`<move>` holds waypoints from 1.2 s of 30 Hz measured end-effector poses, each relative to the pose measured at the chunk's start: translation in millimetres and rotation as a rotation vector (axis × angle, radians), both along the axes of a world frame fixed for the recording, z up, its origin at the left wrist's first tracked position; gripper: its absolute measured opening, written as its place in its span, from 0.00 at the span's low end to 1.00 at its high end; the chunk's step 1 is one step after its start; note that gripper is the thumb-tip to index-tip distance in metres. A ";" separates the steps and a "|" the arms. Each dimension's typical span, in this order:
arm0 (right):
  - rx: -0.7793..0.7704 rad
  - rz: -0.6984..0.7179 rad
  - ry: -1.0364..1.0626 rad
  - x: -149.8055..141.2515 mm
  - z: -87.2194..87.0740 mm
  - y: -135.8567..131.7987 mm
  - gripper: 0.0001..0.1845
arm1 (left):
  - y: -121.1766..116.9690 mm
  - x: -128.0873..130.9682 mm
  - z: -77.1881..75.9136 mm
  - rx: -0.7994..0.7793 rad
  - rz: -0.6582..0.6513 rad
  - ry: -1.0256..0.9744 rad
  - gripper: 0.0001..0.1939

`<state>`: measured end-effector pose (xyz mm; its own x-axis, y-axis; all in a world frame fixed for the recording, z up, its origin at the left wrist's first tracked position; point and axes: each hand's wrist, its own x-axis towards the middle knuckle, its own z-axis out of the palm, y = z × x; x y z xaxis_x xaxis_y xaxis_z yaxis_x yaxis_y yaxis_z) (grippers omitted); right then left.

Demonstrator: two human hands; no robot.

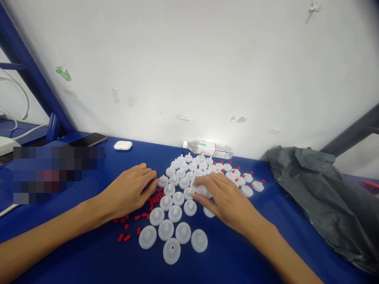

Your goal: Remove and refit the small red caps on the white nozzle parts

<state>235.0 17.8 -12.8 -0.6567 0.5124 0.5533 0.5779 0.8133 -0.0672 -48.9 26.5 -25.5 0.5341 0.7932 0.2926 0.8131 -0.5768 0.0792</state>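
Many white round plastic caps with a nozzle in the middle (175, 213) lie in a spread on the blue table. Small red tips (127, 238) are scattered loose to their left. My right hand (225, 197) grips a white nozzle cap (202, 191) between thumb and fingers, over the middle of the spread. At the left edge of the caps, above the red tips, my left hand (130, 190) has its fingers curled and pressed together; whether anything is in them is hidden. Behind my right hand, several white caps with red tips on their nozzles (258, 185) lie at the right.
A clear water bottle (209, 149) lies on its side against the white wall. A white earbud case (123, 145) and a dark phone (89, 139) rest at the back left. A dark grey plastic bag (316, 197) covers the right side of the table (225, 260).
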 end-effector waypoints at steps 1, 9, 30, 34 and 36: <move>0.037 0.012 0.021 -2.3 -0.5 -1.0 0.12 | -1.0 0.6 0.5 0.008 -0.005 -0.051 0.16; 0.125 0.069 0.078 -16.7 1.9 -10.5 0.18 | -16.7 8.5 -1.8 0.108 -0.214 -0.427 0.07; 0.198 0.092 0.070 -29.9 -6.9 -12.7 0.21 | -38.7 25.6 0.0 -0.018 -0.326 -0.584 0.13; 0.211 0.112 0.071 -29.9 -8.3 -12.2 0.21 | -39.0 25.2 -0.1 -0.033 -0.380 -0.647 0.16; 0.217 0.119 0.081 -29.8 -7.7 -12.8 0.21 | -39.0 25.2 -1.4 -0.046 -0.393 -0.660 0.16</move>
<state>205.2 5.1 -20.4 -0.6544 0.2977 0.6951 0.4770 0.8758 0.0739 -23.7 -12.5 -26.9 0.5057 0.5998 0.6202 0.3247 -0.7983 0.5072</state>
